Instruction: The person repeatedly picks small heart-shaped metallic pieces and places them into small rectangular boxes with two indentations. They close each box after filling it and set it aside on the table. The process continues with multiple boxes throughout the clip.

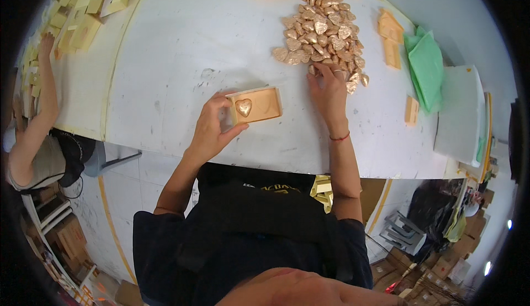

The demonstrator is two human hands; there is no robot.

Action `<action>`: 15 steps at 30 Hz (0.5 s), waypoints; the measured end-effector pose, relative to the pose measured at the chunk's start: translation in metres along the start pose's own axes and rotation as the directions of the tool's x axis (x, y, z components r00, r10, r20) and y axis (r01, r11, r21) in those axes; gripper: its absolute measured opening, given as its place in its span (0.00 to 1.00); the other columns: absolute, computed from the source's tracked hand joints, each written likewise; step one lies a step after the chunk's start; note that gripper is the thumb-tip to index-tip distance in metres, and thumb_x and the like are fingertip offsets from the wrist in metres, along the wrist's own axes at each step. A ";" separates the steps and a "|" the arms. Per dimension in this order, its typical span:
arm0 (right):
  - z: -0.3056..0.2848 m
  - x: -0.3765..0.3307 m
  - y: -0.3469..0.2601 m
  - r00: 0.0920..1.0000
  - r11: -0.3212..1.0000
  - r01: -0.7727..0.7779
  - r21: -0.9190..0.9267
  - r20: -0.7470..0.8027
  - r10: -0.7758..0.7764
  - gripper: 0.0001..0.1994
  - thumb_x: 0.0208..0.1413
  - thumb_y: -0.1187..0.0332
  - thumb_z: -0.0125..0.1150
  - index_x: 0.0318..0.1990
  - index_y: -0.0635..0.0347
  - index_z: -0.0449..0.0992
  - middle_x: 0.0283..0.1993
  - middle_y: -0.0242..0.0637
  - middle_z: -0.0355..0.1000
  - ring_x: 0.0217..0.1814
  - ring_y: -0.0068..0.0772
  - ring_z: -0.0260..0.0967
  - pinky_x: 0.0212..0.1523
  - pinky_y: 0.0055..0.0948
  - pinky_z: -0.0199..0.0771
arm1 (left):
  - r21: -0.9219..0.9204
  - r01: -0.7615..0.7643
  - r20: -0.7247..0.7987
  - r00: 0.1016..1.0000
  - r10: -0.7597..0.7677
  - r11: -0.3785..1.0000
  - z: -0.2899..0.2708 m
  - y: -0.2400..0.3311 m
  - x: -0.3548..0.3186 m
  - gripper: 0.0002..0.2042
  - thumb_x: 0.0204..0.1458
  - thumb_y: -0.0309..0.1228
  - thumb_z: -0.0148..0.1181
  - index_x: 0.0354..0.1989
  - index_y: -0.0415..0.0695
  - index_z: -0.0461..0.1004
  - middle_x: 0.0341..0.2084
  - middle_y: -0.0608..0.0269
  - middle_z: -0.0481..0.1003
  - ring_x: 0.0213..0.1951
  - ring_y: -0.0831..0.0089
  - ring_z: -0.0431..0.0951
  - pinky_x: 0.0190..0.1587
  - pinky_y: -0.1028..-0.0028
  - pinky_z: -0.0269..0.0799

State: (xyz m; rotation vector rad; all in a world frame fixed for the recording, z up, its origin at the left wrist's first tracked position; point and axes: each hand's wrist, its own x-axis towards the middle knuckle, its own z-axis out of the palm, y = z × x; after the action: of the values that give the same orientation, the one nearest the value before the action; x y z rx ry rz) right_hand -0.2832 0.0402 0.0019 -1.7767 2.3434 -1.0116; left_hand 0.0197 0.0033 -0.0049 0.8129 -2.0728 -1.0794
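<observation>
Dark shirt [165, 245] of mine fills the near edge, below the tabletop [182, 57]. Just beyond, nearest my left side, sits the box [232, 112], pale-walled, with an orange insert [266, 107]. Progress, judged from its contents: one foil heart [243, 106], gold, lies in the left portion; the right portion is bare, so I put it at roughly half filled. Loose stock is ample: a heap of gold hearts [323, 32] runs away from me up the tabletop, right of the box. Spare orange trays, one standing apart at right [412, 110], hold nothing that I can make out. Orientation: the box lies open side up, long axis mainly left to right, right end angled slightly farther from me. The foil heart in it points toward me, lobes away; its own axis runs across the box's long one. Left hand [211, 125] grips the box's left end, thumb along the near wall, fingers around the far-left corner. Right hand [330, 89] is at the heap's near edge, thumb and forefinger bent about a single heart [312, 70]; whether the pinch has closed, I cannot tell, as the fingers partly cover it.
</observation>
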 end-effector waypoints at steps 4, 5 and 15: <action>-0.011 -0.002 -0.002 0.999 0.999 -0.047 -0.016 0.016 0.047 0.11 0.51 0.71 0.68 0.43 0.59 0.79 0.39 0.41 0.75 0.40 0.44 0.72 0.41 0.38 0.73 | 0.064 0.016 -0.046 0.999 -0.013 0.998 0.003 0.000 -0.004 0.29 0.46 0.28 0.74 0.52 0.43 0.60 0.57 0.44 0.70 0.59 0.48 0.69 0.59 0.58 0.65; -0.018 -0.006 -0.008 0.997 0.997 -0.075 0.020 0.024 0.074 0.11 0.51 0.71 0.68 0.42 0.59 0.79 0.38 0.40 0.75 0.39 0.44 0.72 0.39 0.37 0.72 | 0.074 0.016 -0.042 0.999 -0.013 0.997 0.002 -0.002 -0.006 0.29 0.46 0.28 0.74 0.52 0.43 0.60 0.57 0.44 0.70 0.59 0.47 0.69 0.60 0.57 0.65; -0.046 -0.048 -0.043 0.988 0.976 0.046 0.212 0.134 -0.076 0.22 0.48 0.77 0.69 0.53 0.56 0.79 0.49 0.42 0.72 0.50 0.42 0.69 0.49 0.36 0.72 | 0.050 0.010 -0.052 0.999 -0.008 0.999 0.006 -0.006 -0.004 0.30 0.46 0.29 0.74 0.52 0.42 0.59 0.57 0.43 0.68 0.60 0.48 0.68 0.60 0.57 0.64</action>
State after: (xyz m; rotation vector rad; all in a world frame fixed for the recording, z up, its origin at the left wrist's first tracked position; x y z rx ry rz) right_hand -0.2476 0.0980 0.0433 -1.7861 2.0302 -1.0563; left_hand 0.0183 0.0065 -0.0135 0.8667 -2.0616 -1.0043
